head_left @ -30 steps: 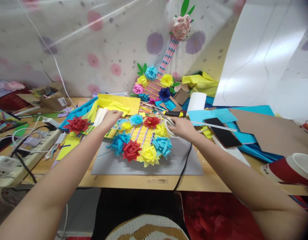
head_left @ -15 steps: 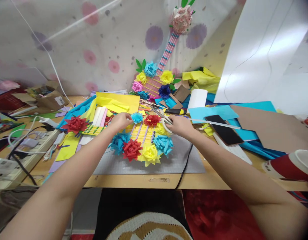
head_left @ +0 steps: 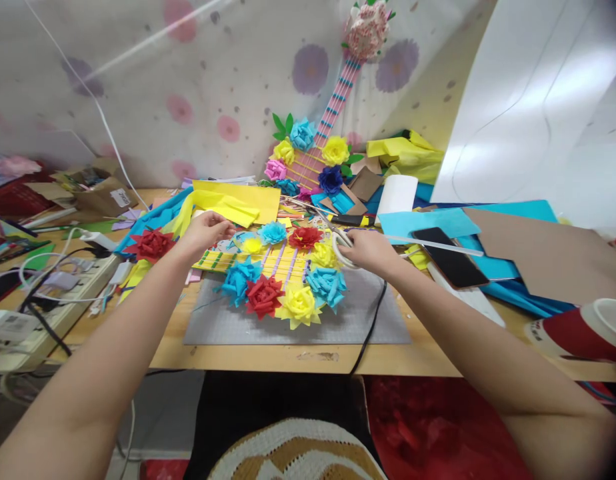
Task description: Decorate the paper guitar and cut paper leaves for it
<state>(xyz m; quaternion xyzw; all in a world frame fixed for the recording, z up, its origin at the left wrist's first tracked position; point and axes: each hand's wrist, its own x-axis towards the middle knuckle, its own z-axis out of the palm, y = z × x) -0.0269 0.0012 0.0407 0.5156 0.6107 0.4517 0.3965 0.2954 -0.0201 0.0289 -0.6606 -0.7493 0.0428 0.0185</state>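
A yellow paper guitar (head_left: 283, 267) lies on the grey cutting mat (head_left: 208, 327), ringed with red, blue and yellow paper flowers. Its striped neck runs left to a red paper flower (head_left: 151, 245). Above that neck is my left hand (head_left: 211, 232), its fingers curled together; whatever they hold, if anything, cannot be made out. My right hand (head_left: 361, 250) grips scissors (head_left: 342, 248) by the light handles, close to the guitar's right side. The blades point up and left. A small blue flower (head_left: 273, 233) and a red flower (head_left: 305, 239) sit between my hands.
Behind stands a pink paper guitar (head_left: 333, 113) with flowers, leaning on the patterned curtain. To the right are a phone (head_left: 449, 257), brown cardboard (head_left: 563, 247) and a paper cup (head_left: 583, 331). A power strip (head_left: 73, 320) with cables lies left. Yellow paper (head_left: 238, 200) lies behind the mat.
My left hand has moved left, away from the small blue flower to above the guitar's neck, uncovering a yellow flower. My right hand still holds the scissors in nearly the same place.
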